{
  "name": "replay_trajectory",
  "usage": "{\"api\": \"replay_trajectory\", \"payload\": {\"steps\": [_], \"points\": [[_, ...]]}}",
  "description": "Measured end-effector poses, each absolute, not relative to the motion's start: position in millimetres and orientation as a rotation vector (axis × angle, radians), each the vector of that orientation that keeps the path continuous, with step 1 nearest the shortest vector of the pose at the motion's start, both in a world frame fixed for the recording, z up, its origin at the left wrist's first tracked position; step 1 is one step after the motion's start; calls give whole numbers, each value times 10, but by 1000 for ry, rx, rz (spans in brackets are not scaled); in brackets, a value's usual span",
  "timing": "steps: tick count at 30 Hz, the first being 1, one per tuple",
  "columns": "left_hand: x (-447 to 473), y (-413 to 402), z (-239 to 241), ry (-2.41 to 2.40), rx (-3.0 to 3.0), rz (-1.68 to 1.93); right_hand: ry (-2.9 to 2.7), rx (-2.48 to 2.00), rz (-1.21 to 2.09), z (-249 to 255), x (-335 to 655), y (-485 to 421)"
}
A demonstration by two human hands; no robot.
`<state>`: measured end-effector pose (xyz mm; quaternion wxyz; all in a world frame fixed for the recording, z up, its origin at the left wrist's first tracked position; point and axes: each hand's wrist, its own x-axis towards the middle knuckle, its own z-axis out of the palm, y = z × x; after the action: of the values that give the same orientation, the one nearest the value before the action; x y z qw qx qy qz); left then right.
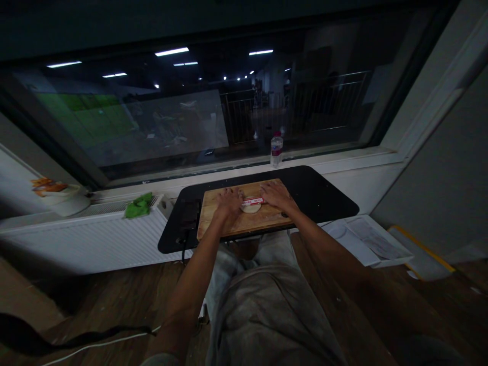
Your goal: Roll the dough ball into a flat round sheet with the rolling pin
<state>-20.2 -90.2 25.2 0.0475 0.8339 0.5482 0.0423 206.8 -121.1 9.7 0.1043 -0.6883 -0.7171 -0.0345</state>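
Observation:
A flat round of pale dough (pixel 251 208) lies on a wooden board (pixel 211 221). Across it rests a rolling pin (pixel 252 202) with a red and white label round its middle. My left hand (pixel 229 201) is over the pin's left end, fingers bent downward. On its right end is my right hand (pixel 275 194), the fingers reaching forward over it. Both ends of the pin are hidden beneath the hands. The board sits on a black table (pixel 320 195) with rounded corners.
A capped water bottle (pixel 276 150) stands on the sill behind the table. At left are a green cloth (pixel 139 205) on the radiator (pixel 95 236) and a white pot (pixel 66 201). A white box (pixel 371 239) holds papers at lower right. A white cable (pixel 99 345) crosses the floor.

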Motion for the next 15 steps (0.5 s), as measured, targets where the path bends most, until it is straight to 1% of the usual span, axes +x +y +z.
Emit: {"api": "replay_trajectory", "payload": {"steps": [8,12,15], "points": [[-178,-992,258,1679,2673,109,-1959,-2063,-284,134,1886,-1680],[-190,-998,252,1662,2696,114,-1934,-2049,-312,130,1820,-1850],[-209,-1025,209,1628,2747,190,-1971,-1963,-342,92,1854,-1913]]}}
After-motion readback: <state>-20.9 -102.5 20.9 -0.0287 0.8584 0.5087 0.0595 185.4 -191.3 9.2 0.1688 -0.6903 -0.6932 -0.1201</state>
